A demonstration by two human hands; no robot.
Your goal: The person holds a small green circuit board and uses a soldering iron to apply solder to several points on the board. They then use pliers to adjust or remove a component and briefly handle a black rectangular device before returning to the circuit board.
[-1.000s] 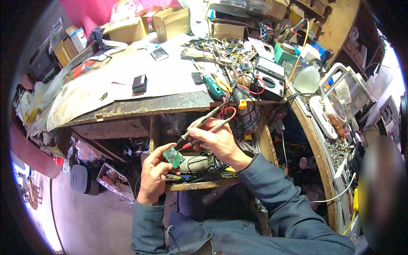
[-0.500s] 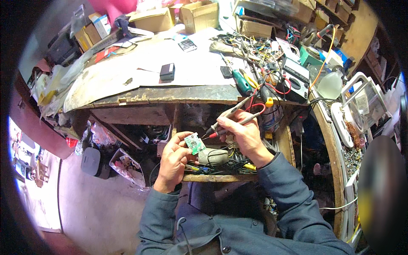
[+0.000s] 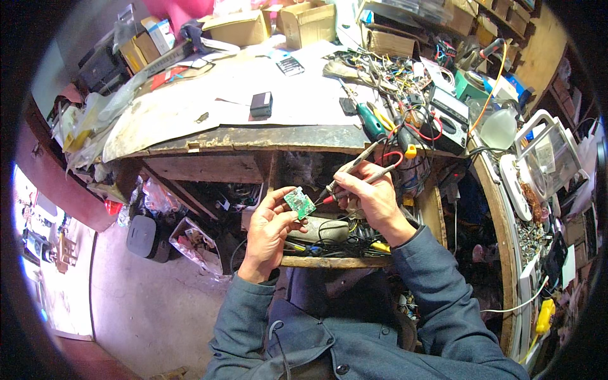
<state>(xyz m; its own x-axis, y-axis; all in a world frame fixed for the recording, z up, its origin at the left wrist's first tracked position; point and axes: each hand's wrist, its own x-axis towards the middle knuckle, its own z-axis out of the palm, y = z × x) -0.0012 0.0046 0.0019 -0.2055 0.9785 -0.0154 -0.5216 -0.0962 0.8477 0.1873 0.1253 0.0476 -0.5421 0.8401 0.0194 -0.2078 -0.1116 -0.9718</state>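
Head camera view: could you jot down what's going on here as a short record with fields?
Setting: cluttered wooden workbench
Left hand: holds a small green circuit board by its edge
Right hand: holds two probes, one black, one red, tips at the board
On the bench: green-handled screwdriver, small black box, grey meter, tangled wires
At the back: cardboard boxes

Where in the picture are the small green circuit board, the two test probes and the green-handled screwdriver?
small green circuit board (image 3: 299, 202), head view, middle of its face.
test probes (image 3: 354, 170), head view, shafts above the fingers.
green-handled screwdriver (image 3: 371, 122), head view, its handle.
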